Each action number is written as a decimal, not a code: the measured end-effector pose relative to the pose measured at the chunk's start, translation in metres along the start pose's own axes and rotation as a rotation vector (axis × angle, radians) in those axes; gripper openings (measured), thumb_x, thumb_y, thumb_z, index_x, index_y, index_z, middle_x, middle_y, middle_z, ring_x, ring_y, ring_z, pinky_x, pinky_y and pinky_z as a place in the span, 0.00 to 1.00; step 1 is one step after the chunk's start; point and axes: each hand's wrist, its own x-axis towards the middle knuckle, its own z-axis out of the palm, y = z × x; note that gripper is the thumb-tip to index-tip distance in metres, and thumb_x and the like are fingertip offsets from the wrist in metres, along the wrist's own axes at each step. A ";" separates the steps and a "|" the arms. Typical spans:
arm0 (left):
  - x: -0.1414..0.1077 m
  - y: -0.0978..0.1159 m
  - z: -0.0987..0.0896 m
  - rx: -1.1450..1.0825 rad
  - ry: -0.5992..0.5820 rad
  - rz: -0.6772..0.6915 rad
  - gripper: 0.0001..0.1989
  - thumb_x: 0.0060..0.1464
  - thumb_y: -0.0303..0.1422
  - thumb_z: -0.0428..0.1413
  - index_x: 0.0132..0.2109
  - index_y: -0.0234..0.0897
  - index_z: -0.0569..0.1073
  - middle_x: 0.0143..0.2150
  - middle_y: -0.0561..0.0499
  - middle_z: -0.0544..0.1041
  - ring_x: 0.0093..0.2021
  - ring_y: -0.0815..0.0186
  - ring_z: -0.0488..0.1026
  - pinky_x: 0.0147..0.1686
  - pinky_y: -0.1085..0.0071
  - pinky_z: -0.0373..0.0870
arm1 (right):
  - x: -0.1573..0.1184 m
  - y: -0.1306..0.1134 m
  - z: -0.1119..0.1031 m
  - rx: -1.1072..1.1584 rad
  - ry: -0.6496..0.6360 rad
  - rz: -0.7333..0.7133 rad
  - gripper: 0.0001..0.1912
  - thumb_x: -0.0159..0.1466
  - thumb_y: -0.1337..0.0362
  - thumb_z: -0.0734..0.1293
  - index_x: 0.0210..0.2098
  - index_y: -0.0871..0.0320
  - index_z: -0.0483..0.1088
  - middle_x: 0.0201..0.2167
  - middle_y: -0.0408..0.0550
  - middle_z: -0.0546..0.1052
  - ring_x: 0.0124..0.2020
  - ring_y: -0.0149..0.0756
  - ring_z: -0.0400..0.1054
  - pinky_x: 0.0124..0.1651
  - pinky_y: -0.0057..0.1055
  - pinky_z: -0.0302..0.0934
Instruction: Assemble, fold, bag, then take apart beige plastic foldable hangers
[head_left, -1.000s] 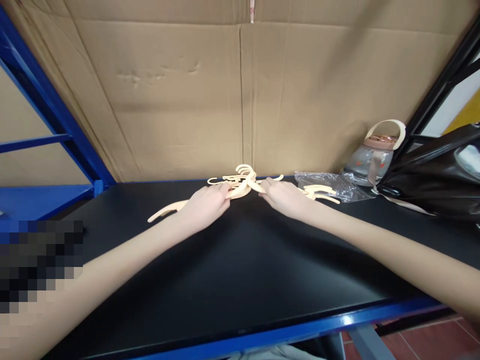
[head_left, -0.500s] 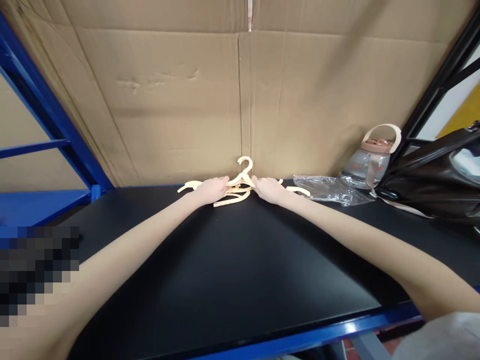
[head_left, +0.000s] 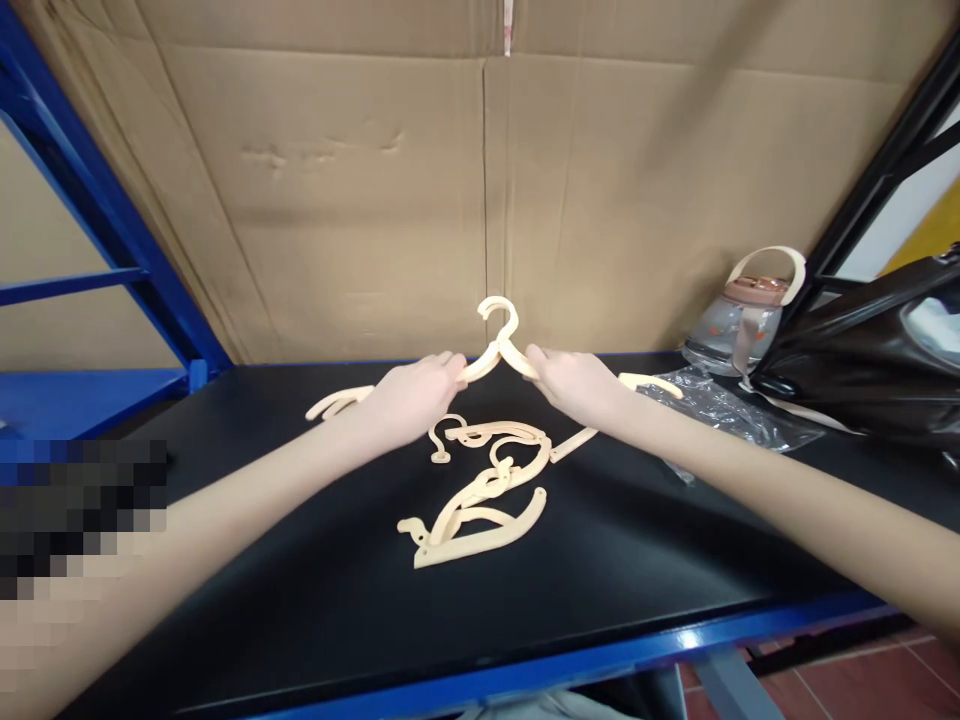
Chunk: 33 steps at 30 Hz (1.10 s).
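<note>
A cream folding clothes hanger (head_left: 497,345) is held up near the far edge of the black table, its hook pointing upward. My left hand (head_left: 416,395) is closed around its left arm, and my right hand (head_left: 577,385) grips the right arm. Between and below my hands lie several more cream folding hangers, partly folded and overlapping. The nearest folded hanger (head_left: 480,535) rests toward the table's middle, with another folded hanger (head_left: 499,435) behind it. Cream arm tips stick out past both hands; my hands hide how they join up.
A crumpled clear plastic bag (head_left: 720,410) lies right of my right forearm. Behind it stand a clear water bottle (head_left: 739,320) with a handle and a dark leather bag (head_left: 877,345). Cardboard (head_left: 337,200) walls off the back; a blue metal frame (head_left: 112,220) rises at left.
The held hanger has come slightly nearer and up with both hands. The other hangers, bunched under my hands before, now lie spread toward me. The plastic bag has shifted right and nearer.
</note>
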 end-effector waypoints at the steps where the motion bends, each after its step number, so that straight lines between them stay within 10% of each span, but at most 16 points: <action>1: 0.011 -0.007 0.002 -0.008 0.002 -0.003 0.08 0.66 0.31 0.42 0.40 0.36 0.64 0.38 0.46 0.71 0.38 0.58 0.71 0.34 0.66 0.64 | 0.010 0.005 0.002 0.011 -0.006 0.000 0.07 0.71 0.66 0.55 0.43 0.62 0.61 0.35 0.55 0.76 0.34 0.44 0.73 0.30 0.31 0.56; 8: 0.062 -0.043 0.043 -0.035 -0.080 -0.011 0.10 0.65 0.31 0.46 0.38 0.33 0.69 0.37 0.46 0.73 0.36 0.63 0.72 0.38 0.67 0.68 | 0.059 0.020 0.046 0.118 -0.103 -0.047 0.14 0.70 0.55 0.59 0.44 0.60 0.63 0.43 0.55 0.76 0.42 0.44 0.73 0.37 0.31 0.59; 17: 0.059 -0.047 0.062 -0.017 -0.002 -0.028 0.08 0.64 0.32 0.49 0.44 0.32 0.70 0.42 0.47 0.72 0.44 0.62 0.71 0.45 0.61 0.69 | 0.062 0.027 0.056 0.176 -0.129 -0.043 0.23 0.68 0.47 0.59 0.50 0.60 0.64 0.49 0.54 0.72 0.49 0.42 0.69 0.46 0.32 0.61; 25: 0.041 -0.055 0.063 -0.028 -0.006 0.012 0.10 0.61 0.27 0.42 0.40 0.35 0.68 0.42 0.43 0.70 0.46 0.57 0.69 0.46 0.63 0.66 | -0.032 0.072 0.007 -0.029 -0.218 0.192 0.24 0.67 0.50 0.59 0.48 0.66 0.69 0.44 0.64 0.74 0.47 0.56 0.70 0.46 0.46 0.64; 33: 0.041 -0.050 0.054 -0.064 -0.021 0.016 0.11 0.63 0.38 0.46 0.40 0.36 0.68 0.41 0.46 0.72 0.43 0.59 0.70 0.42 0.66 0.67 | -0.104 0.121 0.025 0.254 -0.396 0.112 0.31 0.65 0.51 0.55 0.62 0.63 0.60 0.59 0.60 0.67 0.59 0.51 0.62 0.61 0.45 0.56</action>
